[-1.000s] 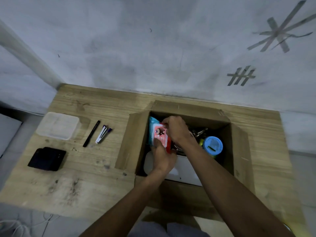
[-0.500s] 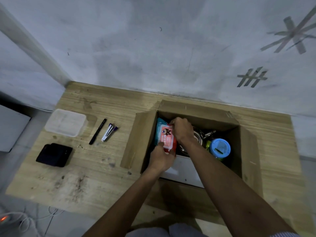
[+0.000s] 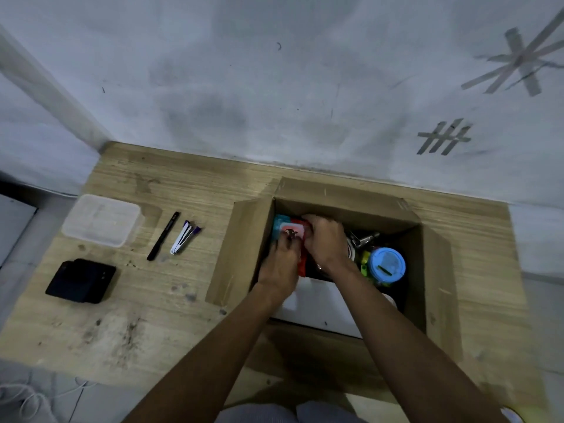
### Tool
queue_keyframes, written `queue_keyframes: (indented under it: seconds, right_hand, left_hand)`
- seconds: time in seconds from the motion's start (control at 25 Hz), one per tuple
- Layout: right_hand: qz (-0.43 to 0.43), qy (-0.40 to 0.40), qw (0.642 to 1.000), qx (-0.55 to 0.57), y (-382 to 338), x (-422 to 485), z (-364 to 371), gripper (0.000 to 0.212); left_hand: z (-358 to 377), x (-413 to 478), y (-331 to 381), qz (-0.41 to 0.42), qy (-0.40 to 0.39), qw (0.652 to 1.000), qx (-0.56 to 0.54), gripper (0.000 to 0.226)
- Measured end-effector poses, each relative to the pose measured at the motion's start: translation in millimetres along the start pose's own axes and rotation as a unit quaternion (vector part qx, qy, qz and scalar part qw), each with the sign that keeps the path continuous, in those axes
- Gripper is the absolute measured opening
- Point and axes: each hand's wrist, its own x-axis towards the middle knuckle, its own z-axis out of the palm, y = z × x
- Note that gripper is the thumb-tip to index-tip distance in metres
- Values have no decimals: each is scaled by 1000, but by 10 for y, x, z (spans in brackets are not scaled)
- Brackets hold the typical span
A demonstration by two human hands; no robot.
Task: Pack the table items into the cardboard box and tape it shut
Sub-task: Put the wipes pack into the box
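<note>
An open cardboard box (image 3: 345, 195) stands on the wooden table with its flaps spread. Both my hands are inside its left part, holding a red, pink and teal packet (image 3: 288, 229) against the left wall. My left hand (image 3: 282, 264) grips the packet's near end and my right hand (image 3: 326, 242) grips its far right side. A blue-lidded jar (image 3: 387, 265), metal items (image 3: 363, 239) and a white flat object (image 3: 323, 303) lie in the box. On the table to the left lie a clear plastic container (image 3: 103, 219), a black pen (image 3: 163, 236), a small stapler (image 3: 184, 236) and a black pouch (image 3: 81, 280).
The table (image 3: 146, 306) backs onto a grey wall with tape marks (image 3: 442, 140). White cables (image 3: 27, 398) lie on the floor at the lower left. The box's left flap (image 3: 235, 254) leans out over the table beside the stapler.
Both hands have pushed the packet lower and closer to the box's left wall. The camera view has shifted slightly; the items on the table have not moved.
</note>
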Motion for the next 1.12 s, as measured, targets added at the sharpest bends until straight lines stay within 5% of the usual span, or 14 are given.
queue_keyframes:
  seconds: [0.32,0.6,1.12]
  right_hand:
    - [52,23,996,-71,473,-547,48,62]
    - [76,40,994,-65,449,-592,86,62]
    - [56,14,997,-46,463,-535,142,67]
  left_hand:
    - [167,326,-82,14,21,997,-74,83]
    - [153,521,-41,-33,-78,996,-40,72]
    - [139,465,-18,-84,-38,988,-120,48]
